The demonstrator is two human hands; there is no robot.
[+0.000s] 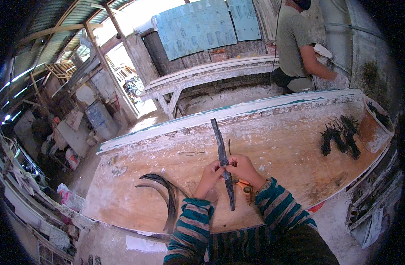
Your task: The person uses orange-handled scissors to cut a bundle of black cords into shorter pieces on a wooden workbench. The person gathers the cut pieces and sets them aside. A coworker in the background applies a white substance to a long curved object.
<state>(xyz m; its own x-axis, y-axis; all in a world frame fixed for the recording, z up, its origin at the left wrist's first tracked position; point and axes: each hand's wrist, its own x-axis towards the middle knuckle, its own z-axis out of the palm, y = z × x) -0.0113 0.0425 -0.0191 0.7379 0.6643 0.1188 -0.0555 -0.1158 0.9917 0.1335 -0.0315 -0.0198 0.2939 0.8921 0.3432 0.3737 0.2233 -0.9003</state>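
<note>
A long, flat black strip (pixel 219 141) with pointed ends stands out in front of me, raised over the wooden work table (pixel 282 145). My left hand (pixel 210 176) is closed on its middle from the left, fingers pinching it. From the other side my right hand (pixel 244 170) grips the same spot, its fingertips meeting the left ones. Beneath the right wrist an orange-handled tool (pixel 244 186) lies on the wood, partly covered, so its kind is unclear. Several curved black strips (pixel 170 194) rest on the table left of my left forearm.
Black knotted bundles (pixel 339 138) lie at the table's right, next to a worn reddish bucket (pixel 375 126) holding more dark material. A white-crusted ledge (pixel 229 115) runs along the far edge. Beyond it, a person (pixel 297 48) works near a long whitish bench (pixel 211 68).
</note>
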